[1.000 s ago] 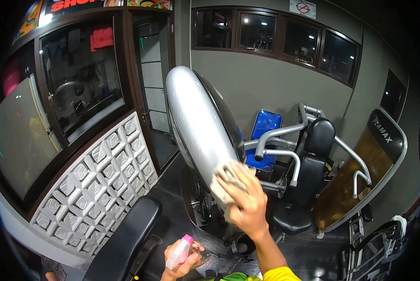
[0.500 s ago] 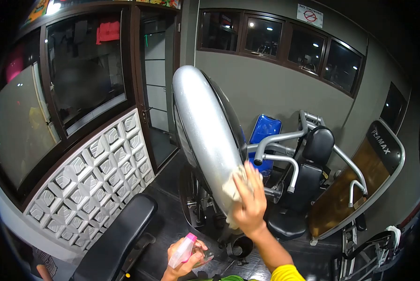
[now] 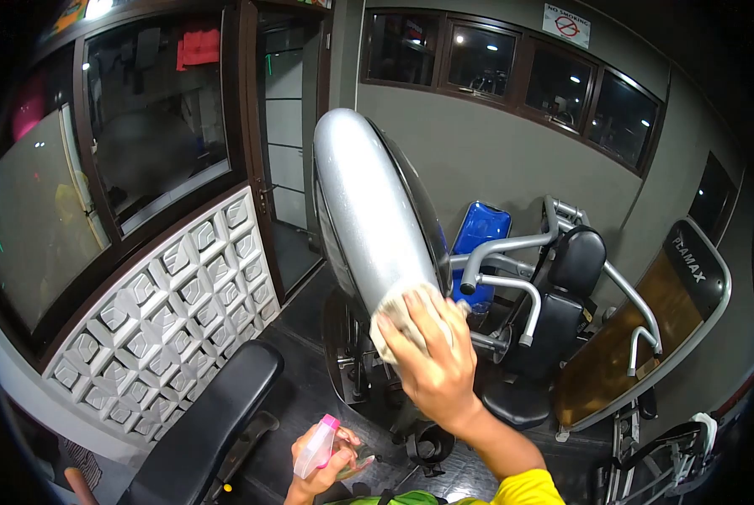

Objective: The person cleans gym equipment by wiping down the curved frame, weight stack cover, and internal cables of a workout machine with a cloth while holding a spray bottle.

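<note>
My right hand presses a cream cloth against the lower part of a long silver machine cover. The fingers lie over the cloth, and part of it is hidden beneath them. Low in the view, my left hand is wrapped round a spray bottle with a pink and whitish sprayer head. The bottle's clear body shows partly behind the fingers. It is held apart from the silver cover.
A black padded bench lies at lower left, beside a white patterned wall panel. To the right stands a gym machine with a black seat and grey bars. Behind is a blue pad; a brown-fronted machine panel leans farther right.
My right hand and the cloth have shifted left across the silver cover, now lying over its face. My left hand with the spray bottle has moved slightly left. The view has tilted a little.
</note>
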{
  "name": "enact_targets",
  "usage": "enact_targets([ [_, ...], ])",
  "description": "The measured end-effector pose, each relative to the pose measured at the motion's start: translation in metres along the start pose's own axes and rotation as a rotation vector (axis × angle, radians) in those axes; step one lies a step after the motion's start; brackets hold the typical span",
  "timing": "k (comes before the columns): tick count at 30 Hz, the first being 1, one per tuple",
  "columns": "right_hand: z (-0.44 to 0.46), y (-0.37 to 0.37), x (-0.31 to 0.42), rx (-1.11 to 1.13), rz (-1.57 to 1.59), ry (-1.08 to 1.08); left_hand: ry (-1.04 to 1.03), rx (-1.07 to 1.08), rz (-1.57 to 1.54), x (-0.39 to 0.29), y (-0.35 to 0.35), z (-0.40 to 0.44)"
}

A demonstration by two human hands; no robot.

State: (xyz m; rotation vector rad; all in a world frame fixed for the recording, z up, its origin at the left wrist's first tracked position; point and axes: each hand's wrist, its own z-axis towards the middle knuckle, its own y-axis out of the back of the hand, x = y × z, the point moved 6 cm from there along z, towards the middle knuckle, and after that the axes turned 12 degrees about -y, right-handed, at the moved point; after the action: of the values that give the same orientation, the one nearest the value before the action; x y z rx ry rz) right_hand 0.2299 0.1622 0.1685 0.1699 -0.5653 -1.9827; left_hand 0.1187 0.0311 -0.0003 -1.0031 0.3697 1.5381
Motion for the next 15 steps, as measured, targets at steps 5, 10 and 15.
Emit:
enact_targets([
  [5, -0.094, -0.011, -0.021, -0.044, -0.088, -0.041, -0.012, 0.030, -0.003, -0.001, -0.001, 0.002],
  [10, -0.166, -0.019, -0.058, -0.079, -0.025, -0.020, -0.024, 0.047, -0.009, 0.002, -0.001, -0.002],
  [15, -0.131, 0.004, -0.062, -0.186, 0.242, -0.162, -0.011, 0.054, -0.015, 0.003, -0.001, -0.003],
])
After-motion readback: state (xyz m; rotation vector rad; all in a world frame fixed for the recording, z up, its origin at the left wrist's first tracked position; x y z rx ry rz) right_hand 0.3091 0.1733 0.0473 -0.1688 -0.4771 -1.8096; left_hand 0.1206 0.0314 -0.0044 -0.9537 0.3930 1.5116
